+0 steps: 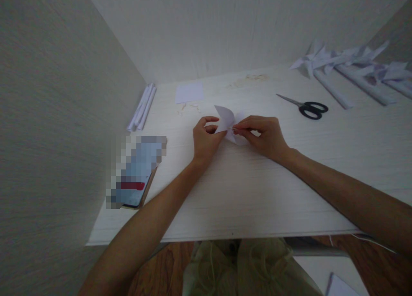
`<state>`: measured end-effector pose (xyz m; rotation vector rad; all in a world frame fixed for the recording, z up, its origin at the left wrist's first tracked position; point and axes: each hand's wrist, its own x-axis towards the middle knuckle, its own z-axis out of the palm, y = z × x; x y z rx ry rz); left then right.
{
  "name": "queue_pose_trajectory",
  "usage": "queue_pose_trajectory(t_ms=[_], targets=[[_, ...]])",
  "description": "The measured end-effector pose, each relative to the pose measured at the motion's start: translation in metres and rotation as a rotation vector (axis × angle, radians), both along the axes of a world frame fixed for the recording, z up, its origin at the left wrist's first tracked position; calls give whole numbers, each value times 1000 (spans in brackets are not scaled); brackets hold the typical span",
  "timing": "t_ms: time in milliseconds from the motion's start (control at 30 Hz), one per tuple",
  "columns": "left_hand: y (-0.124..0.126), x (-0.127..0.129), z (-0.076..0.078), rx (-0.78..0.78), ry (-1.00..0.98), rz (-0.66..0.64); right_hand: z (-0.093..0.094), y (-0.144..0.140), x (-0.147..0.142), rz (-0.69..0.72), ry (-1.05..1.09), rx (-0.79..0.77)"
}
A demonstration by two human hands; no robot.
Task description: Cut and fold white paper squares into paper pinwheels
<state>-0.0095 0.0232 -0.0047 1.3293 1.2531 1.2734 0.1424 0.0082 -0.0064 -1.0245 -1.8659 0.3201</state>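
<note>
Folded white paper piece (227,121) at table (244,193) centre, pinched between left hand (206,139) and right hand (265,135) fingertips; scissors (307,107) to right, phone (138,171) left, paper square (189,92) behind

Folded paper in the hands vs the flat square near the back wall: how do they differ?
The folded paper is creased into pointed flaps; the flat square lies unfolded. The folded paper is pinched between the left hand and right hand; the flat square lies untouched on the table, farther back. Both are white paper.
</note>
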Motion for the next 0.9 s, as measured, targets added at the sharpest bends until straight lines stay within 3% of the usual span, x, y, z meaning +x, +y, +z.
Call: queue_pose_trajectory(t_ms=[533,633,900], targets=[[0,0,0,-1,2,11,1,1,0,70,35,-43],[0,0,-1,-1,-5,3,1,2,0,53,42,-16],[-1,0,0,-3,-1,-12,-2,3,-1,-76,147,-133]])
